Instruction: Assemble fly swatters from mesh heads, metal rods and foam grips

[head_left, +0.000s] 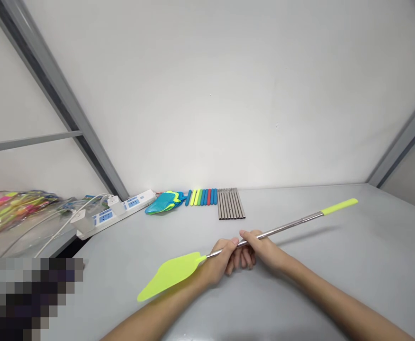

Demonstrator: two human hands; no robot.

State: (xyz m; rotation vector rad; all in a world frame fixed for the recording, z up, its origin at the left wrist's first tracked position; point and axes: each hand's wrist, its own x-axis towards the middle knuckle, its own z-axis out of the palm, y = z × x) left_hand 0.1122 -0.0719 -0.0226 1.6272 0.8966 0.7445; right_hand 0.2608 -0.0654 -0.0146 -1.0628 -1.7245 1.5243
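Note:
Both hands grip a fly swatter with a yellow-green leaf-shaped head [174, 274], a silver telescopic rod [282, 228] and a yellow-green handle [339, 206]. My left hand [223, 258] is closed around the rod near the head. Right beside it, my right hand [259, 247] is closed on the rod's middle, thumb on top. The swatter slants above the table, its head low at the left and its handle up at the right. Some fingers are hidden behind the rod and each other.
By the wall lie stacked swatter heads [163, 202], a row of coloured handles [201, 197] and several silver rods [230, 203] on the grey table [321, 284]. A white power strip [117, 214] with plugs runs along the left edge. Plastic-wrapped colourful items [19, 208] lie beyond it.

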